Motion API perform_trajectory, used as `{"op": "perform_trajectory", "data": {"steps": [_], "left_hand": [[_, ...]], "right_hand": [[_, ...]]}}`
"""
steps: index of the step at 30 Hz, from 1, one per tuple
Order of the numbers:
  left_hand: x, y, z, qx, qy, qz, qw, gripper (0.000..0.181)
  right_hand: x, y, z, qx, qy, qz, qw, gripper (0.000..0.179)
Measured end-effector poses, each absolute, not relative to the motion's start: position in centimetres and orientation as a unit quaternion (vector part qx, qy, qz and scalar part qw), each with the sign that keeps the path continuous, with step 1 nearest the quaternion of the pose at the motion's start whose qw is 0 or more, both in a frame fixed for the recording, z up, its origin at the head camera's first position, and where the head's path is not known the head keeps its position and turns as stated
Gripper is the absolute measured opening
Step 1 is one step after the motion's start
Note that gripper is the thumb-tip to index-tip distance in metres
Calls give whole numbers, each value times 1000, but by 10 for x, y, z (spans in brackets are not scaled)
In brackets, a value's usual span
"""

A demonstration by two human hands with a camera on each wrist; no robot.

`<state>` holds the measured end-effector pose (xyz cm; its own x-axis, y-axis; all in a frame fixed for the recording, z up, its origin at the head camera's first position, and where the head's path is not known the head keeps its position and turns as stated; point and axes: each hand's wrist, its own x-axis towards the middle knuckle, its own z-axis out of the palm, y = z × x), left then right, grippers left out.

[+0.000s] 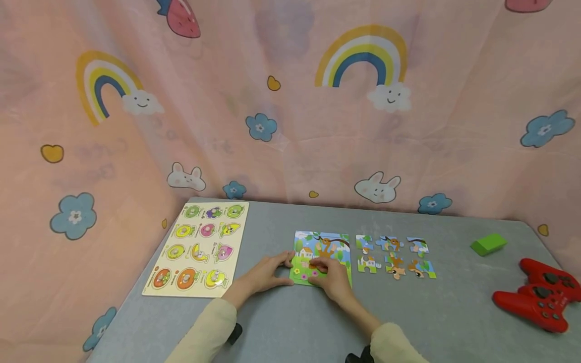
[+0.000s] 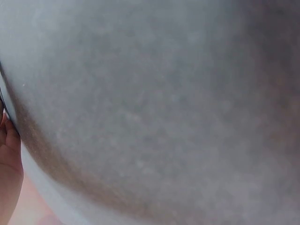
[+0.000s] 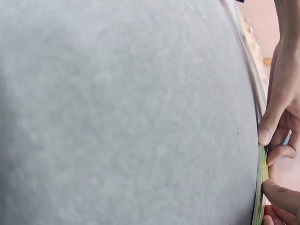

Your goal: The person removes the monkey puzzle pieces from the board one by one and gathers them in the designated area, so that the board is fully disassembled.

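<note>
A jigsaw puzzle board [image 1: 342,244] with a monkey-and-house picture lies flat at the middle of the table. My left hand [image 1: 265,272] holds the board by its left side, thumb at the near corner and curled fingers at the edge. Over the lower middle of the board, my right hand [image 1: 335,279] has thumb and curled fingertips together on a puzzle piece, largely hidden under them. In the right wrist view the left hand [image 3: 283,101] shows at the board's edge [image 3: 264,164]. Several loose puzzle pieces [image 1: 368,264] lie in two rows to the right of the board.
A cream fruit-and-vegetable board [image 1: 170,237] lies at the left of the grey table [image 1: 281,327]. To the right are a green block [image 1: 488,244] and a red game controller [image 1: 540,295]. A pink patterned curtain [image 1: 295,151] hangs behind the table's far edge.
</note>
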<state>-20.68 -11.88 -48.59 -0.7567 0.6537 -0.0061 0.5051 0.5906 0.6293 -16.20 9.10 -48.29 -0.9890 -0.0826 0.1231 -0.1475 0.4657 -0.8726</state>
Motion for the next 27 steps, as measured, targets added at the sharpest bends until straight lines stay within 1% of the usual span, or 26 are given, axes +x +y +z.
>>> {"op": "perform_trajectory", "data": {"steps": [6, 12, 21, 24, 27], "left_hand": [[-207, -119, -487, 328, 884, 311, 117, 34], [-209, -119, -489, 329, 883, 314, 114, 34], [-207, -118, -488, 332, 883, 312, 111, 36], [-207, -118, -488, 332, 884, 310, 110, 41], [-207, -118, -487, 330, 884, 311, 112, 52]], "right_hand": [[-162, 87, -486, 69, -865, 495, 54, 34], [-161, 84, -485, 78, -866, 488, 73, 34], [-162, 81, -483, 70, -867, 486, 84, 34], [-162, 80, -484, 69, -867, 486, 88, 34], [-162, 79, -485, 70, -866, 485, 95, 34]]}}
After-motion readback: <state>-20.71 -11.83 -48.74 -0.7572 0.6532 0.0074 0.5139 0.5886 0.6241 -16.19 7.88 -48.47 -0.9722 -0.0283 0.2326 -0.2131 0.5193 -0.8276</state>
